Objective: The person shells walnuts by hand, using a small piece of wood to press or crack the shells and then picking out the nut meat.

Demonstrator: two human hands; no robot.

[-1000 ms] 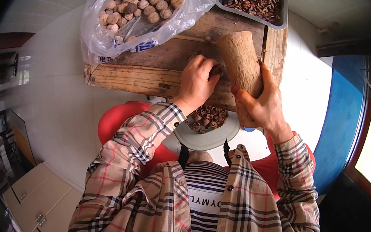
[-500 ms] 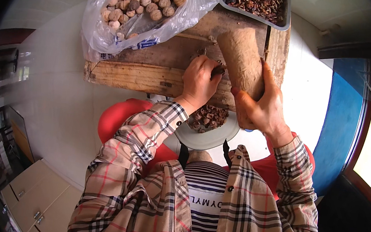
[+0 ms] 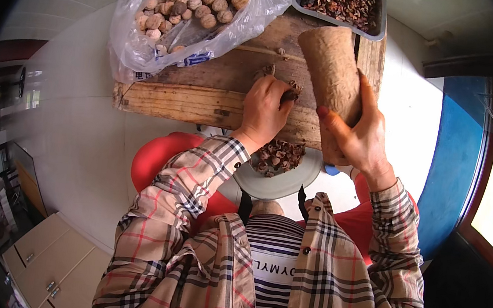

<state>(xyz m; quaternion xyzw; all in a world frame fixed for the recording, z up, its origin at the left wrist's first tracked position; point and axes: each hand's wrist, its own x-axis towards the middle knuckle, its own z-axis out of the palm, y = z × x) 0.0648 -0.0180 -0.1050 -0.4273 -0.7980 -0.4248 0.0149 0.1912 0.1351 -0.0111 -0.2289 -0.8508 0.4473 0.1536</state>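
My right hand (image 3: 363, 137) is wrapped round a thick, rough tan wooden cylinder (image 3: 332, 60), held tilted over the right part of the wooden table (image 3: 173, 100). Its wide end points away from me. Just left of it, my left hand (image 3: 264, 108) rests low at the table's near edge, thumb and forefinger pinching a dark walnut (image 3: 291, 93). Most of that nut is hidden by the fingers. Small shell bits (image 3: 267, 70) lie on the boards beyond the hand.
At the far left of the table sits a clear plastic bag (image 3: 125, 47) holding several whole walnuts (image 3: 194, 3). A tray (image 3: 382, 29) of brown fragments stands at the far right. Below the table edge, broken shells (image 3: 277, 158) lie in a pale round basin (image 3: 267, 187) between my knees.
My right hand has moved the wooden cylinder slightly up and to the right, away from my left hand. The left hand keeps its pinch almost in place.
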